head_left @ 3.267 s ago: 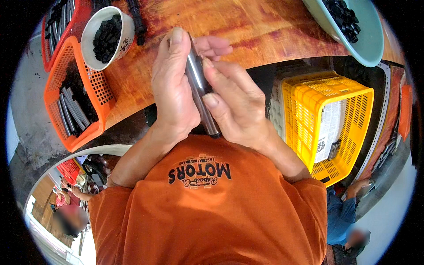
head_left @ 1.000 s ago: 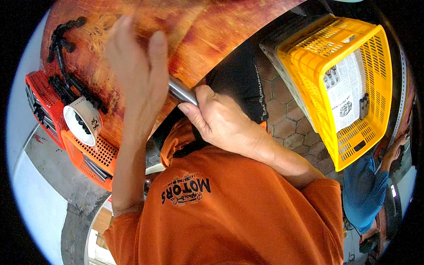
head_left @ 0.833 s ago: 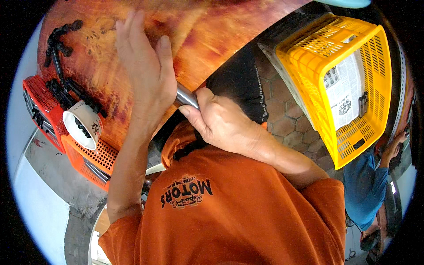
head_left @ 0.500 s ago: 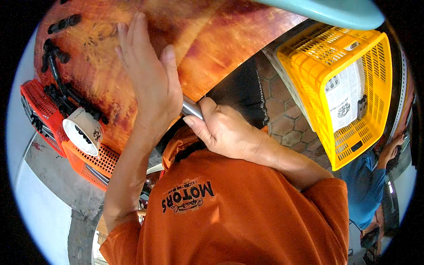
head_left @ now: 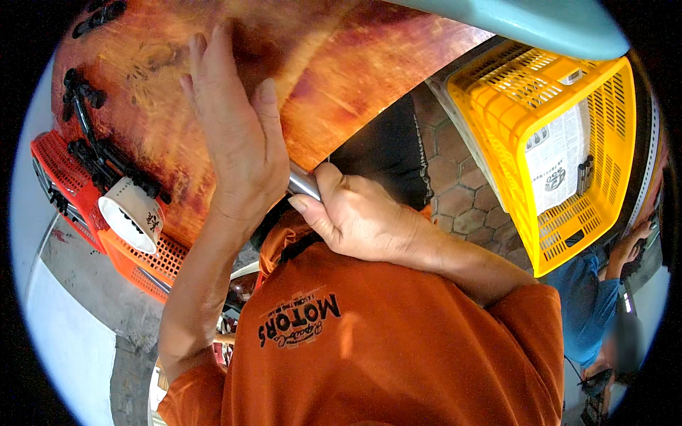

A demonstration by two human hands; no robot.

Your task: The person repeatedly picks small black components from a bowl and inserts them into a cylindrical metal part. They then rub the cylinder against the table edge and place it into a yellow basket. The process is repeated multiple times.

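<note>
- Across the stained orange-brown wooden table, black parts lie at left.
- Hexagonal floor tiles beside a yellow crate.
- Right hand grips a metal tube near the table edge; left hand, fingers outstretched, hides its far end.

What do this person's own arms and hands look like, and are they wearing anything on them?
The left hand and right hand are bare: I see no gloves, watch, bracelet or cables. Both forearms are uncovered too, coming out of short, plain, rust-orange sleeves. These belong to a matching shirt with a dark print on its front.
</note>
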